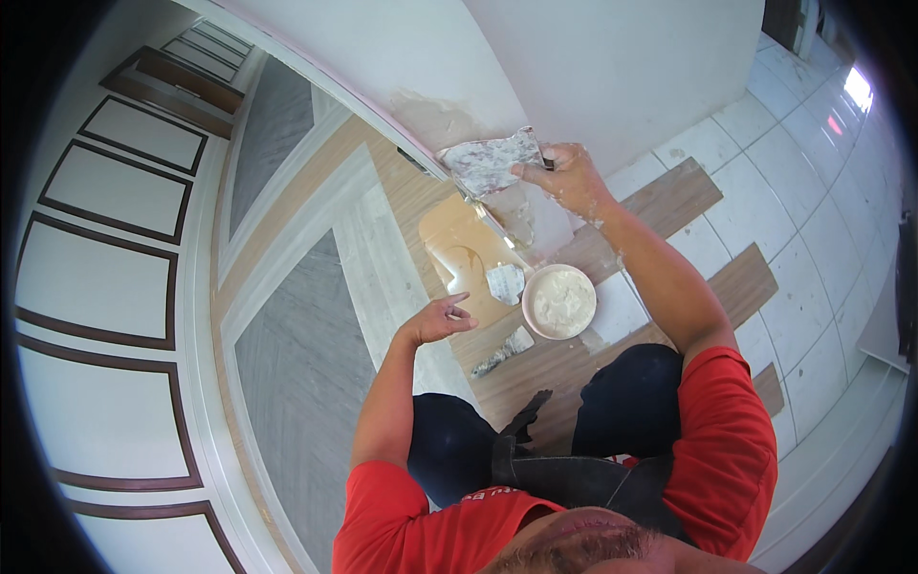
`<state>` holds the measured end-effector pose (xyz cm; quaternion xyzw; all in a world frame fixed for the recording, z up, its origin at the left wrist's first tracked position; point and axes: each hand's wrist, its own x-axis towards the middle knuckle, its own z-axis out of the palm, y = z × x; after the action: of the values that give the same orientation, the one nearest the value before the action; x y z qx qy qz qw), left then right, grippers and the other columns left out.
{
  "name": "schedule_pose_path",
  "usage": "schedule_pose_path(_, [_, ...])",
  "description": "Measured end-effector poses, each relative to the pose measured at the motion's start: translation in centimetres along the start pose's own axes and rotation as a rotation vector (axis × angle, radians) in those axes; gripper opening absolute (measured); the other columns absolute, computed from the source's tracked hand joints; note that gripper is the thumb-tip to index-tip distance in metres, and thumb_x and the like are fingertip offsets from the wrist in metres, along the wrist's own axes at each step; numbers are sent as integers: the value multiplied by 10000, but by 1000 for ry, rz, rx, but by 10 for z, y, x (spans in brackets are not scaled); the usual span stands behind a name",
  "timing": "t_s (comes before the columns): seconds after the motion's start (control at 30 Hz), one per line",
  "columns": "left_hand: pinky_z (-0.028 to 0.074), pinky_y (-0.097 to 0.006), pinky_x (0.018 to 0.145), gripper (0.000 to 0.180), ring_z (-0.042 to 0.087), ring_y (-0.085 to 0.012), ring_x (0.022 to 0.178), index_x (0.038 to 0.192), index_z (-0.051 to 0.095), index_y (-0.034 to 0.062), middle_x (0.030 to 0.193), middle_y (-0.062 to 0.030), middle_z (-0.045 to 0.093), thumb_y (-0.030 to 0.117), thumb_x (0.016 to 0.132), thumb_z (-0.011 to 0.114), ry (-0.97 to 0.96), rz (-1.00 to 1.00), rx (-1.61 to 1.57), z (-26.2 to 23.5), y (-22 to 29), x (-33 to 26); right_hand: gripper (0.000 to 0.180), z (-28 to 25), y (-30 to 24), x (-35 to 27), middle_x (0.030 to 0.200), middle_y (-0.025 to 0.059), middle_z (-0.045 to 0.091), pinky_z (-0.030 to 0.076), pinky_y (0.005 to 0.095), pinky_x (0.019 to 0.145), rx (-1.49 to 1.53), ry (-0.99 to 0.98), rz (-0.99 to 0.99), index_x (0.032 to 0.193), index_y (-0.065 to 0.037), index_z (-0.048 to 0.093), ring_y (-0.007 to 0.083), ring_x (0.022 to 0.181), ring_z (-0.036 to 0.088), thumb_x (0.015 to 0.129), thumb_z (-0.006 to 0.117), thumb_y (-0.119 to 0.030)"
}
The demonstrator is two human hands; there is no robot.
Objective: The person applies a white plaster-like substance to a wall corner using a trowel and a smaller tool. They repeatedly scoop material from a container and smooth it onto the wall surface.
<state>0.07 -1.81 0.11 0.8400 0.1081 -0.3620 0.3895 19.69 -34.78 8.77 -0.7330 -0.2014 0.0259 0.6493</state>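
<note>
My right hand (574, 182) grips a wide putty knife (492, 163), its blade coated in patchy white filler. The blade lies against the lower part of the white wall (421, 57), by its corner, where a beige damp-looking patch shows. Empty and with fingers apart, my left hand (440, 320) hovers beside a tan sheet (459, 234) on the floor. Between my hands stands a round bowl (559, 301) of creamy white filler. A smeared white flat piece (505, 284) touches the bowl's left side. Nearer my knees lies a filler-crusted putty knife (504, 351).
Wood-look planks (669, 203) with stepped ends meet white floor tiles (813, 277) on the right. Grey patterned flooring (306, 354) extends left toward white panels with dark trim (110, 287). The wall corner juts toward me, and my bent knees (626, 392) flank the work area.
</note>
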Motion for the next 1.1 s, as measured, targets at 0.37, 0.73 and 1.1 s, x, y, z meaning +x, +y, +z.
schedule_pose_path(0.37, [515, -369, 1060, 1074, 660, -269, 1252, 1652, 344, 7, 1373, -225, 685, 531, 867, 858, -8, 29, -5, 3, -7, 9, 525, 3, -5, 4, 602, 20, 373, 365, 346, 536, -12, 121, -106, 689, 32, 531, 95, 622, 349, 886, 886, -300])
schedule_pose_path(0.73, [494, -372, 1090, 1109, 643, -275, 1285, 1665, 325, 27, 1393, -215, 678, 546, 848, 865, -6, -6, 12, -2, 2, -3, 235, -56, -55, -13, 729, 67, 603, 467, 315, 624, -139, 166, -226, 870, -2, 746, 126, 652, 514, 909, 837, -215])
schedule_pose_path(1.1, [518, -375, 1041, 1063, 671, -244, 1186, 1679, 314, 69, 1406, -217, 659, 514, 880, 856, 14, 50, 21, -5, -10, 5, 116, -44, -59, -7, 913, 116, 747, 559, 392, 714, -592, 4, -663, 993, -33, 800, 280, 820, 689, 882, 792, -66])
